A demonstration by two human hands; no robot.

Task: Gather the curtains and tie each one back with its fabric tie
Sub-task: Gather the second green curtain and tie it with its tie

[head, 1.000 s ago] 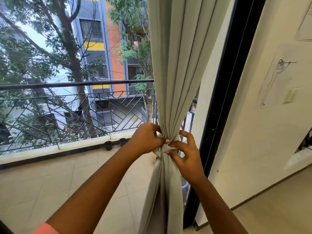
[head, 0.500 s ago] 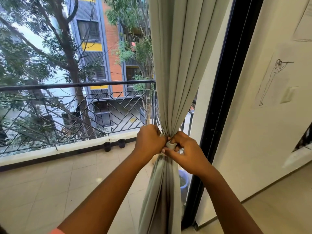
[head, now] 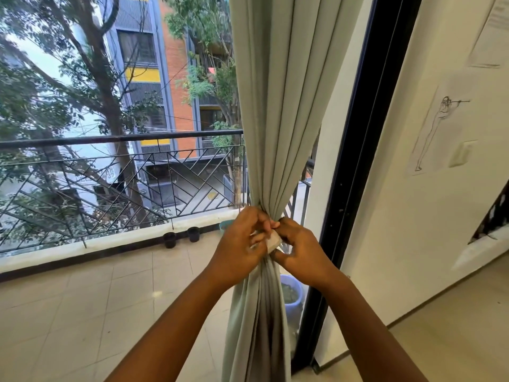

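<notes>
A pale grey-green curtain (head: 281, 106) hangs in long folds just left of the black door frame (head: 355, 161). At about railing height the folds are drawn in to a narrow waist, and below that the cloth spreads a little and falls out of view at the bottom edge.

Both hands meet at that waist. The left hand (head: 242, 244) sits on the curtain's left side with its fingers curled in towards the cloth; thumb and fingertips pinch a pale piece of the fabric tie (head: 274, 239). The right hand (head: 303, 250) sits on the curtain's right side, fingers bent and closed on the same pale piece from the other side, its fingertips touching those of the left hand. Only a small light patch of the tie shows between the two hands; how it runs around the curtain is hidden by the fingers, so I cannot tell whether a knot is formed.

Left of the curtain a black metal railing (head: 118, 139) edges a tiled balcony, and two small black pots (head: 181, 237) stand at its base. A light blue pot (head: 292, 296) sits on the floor just right of the curtain, partly behind it. Right of the door frame, a line drawing (head: 438, 133) is fixed to the cream wall (head: 399, 244)
</notes>
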